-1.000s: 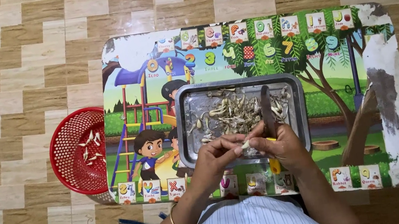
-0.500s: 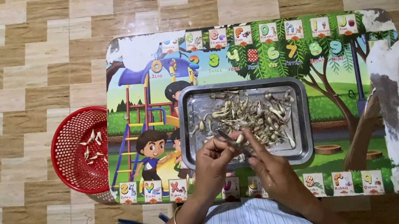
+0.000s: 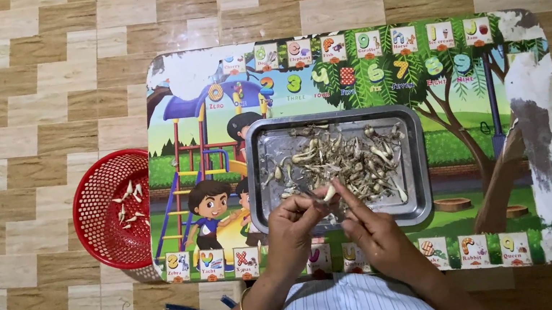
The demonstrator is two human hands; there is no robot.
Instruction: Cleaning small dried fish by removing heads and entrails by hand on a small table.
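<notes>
1. We look down on a floor of beige and brown tiles (image 3: 26, 90), and on it a low worktop covered with a colourful cartoon playground print (image 3: 488, 109).
2. Just beside its left edge sits a round red plastic mesh basket (image 3: 94, 233), a few pale pieces lying inside.
3. On the worktop rests a rectangular shiny metal tray (image 3: 413, 156), scattered with small pale, stemmed mushroom-like pieces (image 3: 349, 155).
4. At the tray's near edge, our left hand (image 3: 294, 225) has its fingers pinched around one pale piece (image 3: 329, 193).
5. Our right hand (image 3: 370, 225) meets it, fingers touching the same piece; whether they grip it, we cannot tell.
</notes>
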